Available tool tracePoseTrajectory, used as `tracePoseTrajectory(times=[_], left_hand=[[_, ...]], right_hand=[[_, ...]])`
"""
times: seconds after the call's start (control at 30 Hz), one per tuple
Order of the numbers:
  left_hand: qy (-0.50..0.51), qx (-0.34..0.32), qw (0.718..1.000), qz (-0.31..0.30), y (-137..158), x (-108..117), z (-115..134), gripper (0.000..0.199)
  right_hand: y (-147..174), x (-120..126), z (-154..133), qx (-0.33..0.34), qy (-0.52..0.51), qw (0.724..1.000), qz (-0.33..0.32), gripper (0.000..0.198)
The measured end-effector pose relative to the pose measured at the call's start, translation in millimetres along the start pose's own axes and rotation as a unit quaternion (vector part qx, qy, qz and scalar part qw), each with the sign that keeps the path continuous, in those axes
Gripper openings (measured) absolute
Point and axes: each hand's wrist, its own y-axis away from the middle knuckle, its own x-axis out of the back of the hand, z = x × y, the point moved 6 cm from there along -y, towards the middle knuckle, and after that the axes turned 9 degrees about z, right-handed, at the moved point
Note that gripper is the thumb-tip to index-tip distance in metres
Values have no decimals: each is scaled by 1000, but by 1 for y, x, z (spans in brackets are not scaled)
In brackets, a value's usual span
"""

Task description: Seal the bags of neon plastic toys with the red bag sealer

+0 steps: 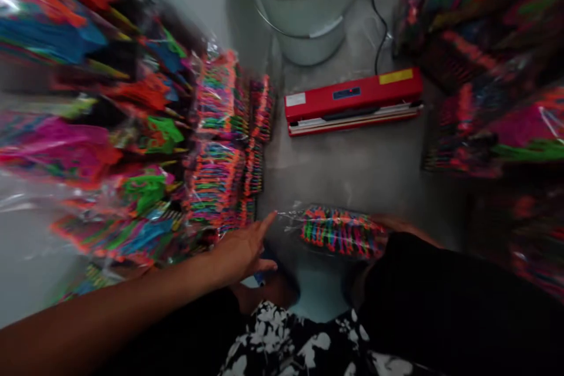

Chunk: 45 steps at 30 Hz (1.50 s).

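A: What is shown on the grey floor (343, 176)?

B: A pale bucket (304, 17) is placed at twelve o'clock; a red elongated device (315, 98), corded, is set between one and two. Bagged multicoloured bundles (215, 182) are stacked from eight to eleven o'clock, and similar packs (529, 126) from two to four.

A: And the hands?

B: The left hand (247, 249), at seven, is opened, its fingers extended toward a clear bag of colourful pieces (337, 232) near five. At that bag's right end, the right hand (396, 225) is partly hidden; its grip cannot be told.
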Motion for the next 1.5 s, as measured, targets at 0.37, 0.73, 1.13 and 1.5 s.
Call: tracePoseTrajectory(times=[0.37,0.73,1.13,1.5], left_hand=[[271,102,952,96,-137,-63,15,89],[485,-31,869,94,-136,25,134,42],[324,-231,885,242,-121,70,242,23],[75,-354,907,214,-152,66,140,55]], right_hand=[[-20,31,27,-121,-48,990,48,49],[-56,73,-46,-1,-32,999,20,98],[-85,78,-127,193,-68,971,127,35],[-116,120,-98,55,-66,991,98,45]])
